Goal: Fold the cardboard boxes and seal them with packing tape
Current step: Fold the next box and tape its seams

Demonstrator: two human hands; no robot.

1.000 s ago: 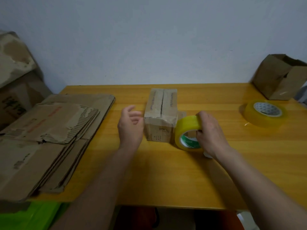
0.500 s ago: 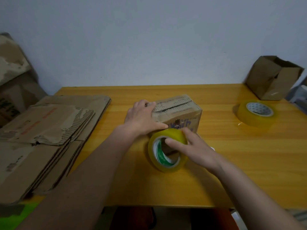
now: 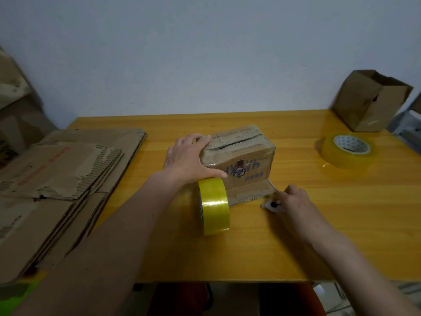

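A small folded cardboard box (image 3: pixel 243 156) lies in the middle of the wooden table (image 3: pixel 341 224), its top seam facing up and one flap (image 3: pixel 250 191) flat on the table in front. My left hand (image 3: pixel 188 159) presses on the box's left end with straight fingers, thumb along the front edge. A yellow roll of packing tape (image 3: pixel 214 206) stands on its edge just in front of the box, with no hand on it. To its right, my right hand (image 3: pixel 293 200) curls its fingers over a small white cutter (image 3: pixel 272 205) on the table.
A stack of flattened cardboard boxes (image 3: pixel 59 179) covers the table's left side. A second tape roll (image 3: pixel 347 150) lies flat at the right. An open brown box (image 3: pixel 369 101) stands at the back right corner. More cardboard leans against the wall at the far left.
My right hand let go of the tape roll and moved right onto the white cutter. The roll now stands alone on its edge. My left hand stays on the box.
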